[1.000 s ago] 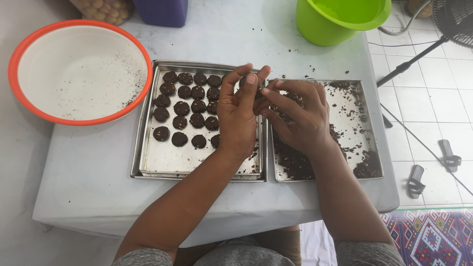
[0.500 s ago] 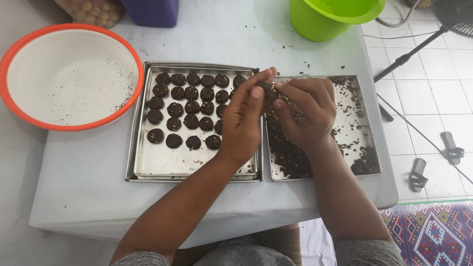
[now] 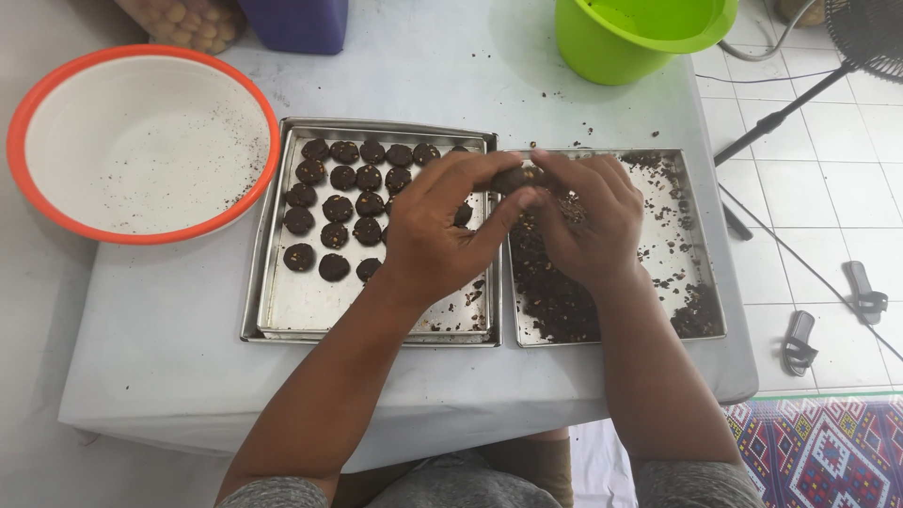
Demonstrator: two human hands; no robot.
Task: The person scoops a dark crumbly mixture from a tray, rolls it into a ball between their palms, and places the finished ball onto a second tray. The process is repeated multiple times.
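Leftward, dark balls [image 3: 343,212] sit in rows on the left tray [image 3: 282,310]. My left hand [image 3: 442,230] and right hand [image 3: 588,221] pinch one soft, crumbly lump [image 3: 517,177] between closed fingertips above the tray seam; it seems light, best cupped gently all round.

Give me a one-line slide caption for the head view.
Both hands, left hand and right hand, pinch a dark dough ball over two metal trays.

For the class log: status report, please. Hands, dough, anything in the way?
Left hand and right hand pinch one dark dough piece between fingertips, above the seam of two metal trays. Shaped rounds fill left tray. Nothing blocking.
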